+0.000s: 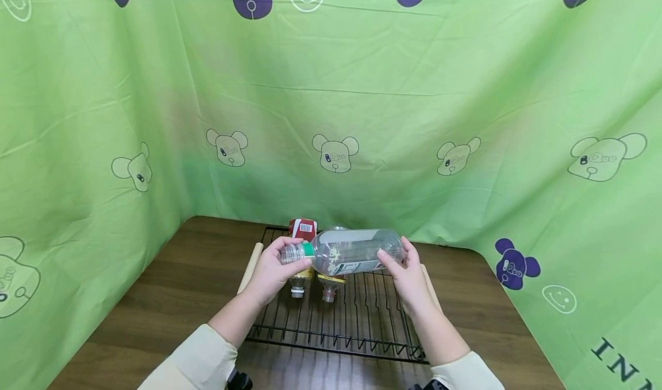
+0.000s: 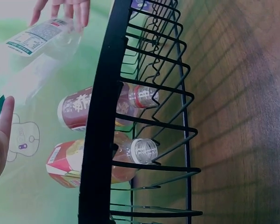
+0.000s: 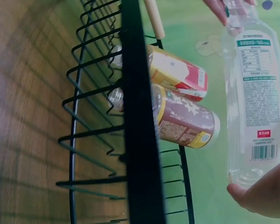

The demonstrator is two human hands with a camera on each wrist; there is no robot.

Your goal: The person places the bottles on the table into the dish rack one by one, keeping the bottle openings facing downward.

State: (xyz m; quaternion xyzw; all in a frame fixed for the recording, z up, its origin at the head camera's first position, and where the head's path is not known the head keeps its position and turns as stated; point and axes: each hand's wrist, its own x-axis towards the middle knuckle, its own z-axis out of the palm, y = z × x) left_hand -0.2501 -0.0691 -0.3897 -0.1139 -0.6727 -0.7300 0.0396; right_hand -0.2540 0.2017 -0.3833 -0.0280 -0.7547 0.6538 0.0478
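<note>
A clear plastic bottle with a white-and-green label is held sideways above a black wire rack. At its neck, by a green band, the left hand grips it between thumb and fingers. The right hand holds the base end, thumb on the near side. Two other bottles lie side by side on the rack, partly hidden behind the held one: a bottle with a red-and-yellow label and a bottle with a brown label. Their necks point toward the person.
The rack has a pale wooden handle on the left and another wooden handle on the right. It stands on a brown wooden table. A green printed cloth hangs around the back and sides.
</note>
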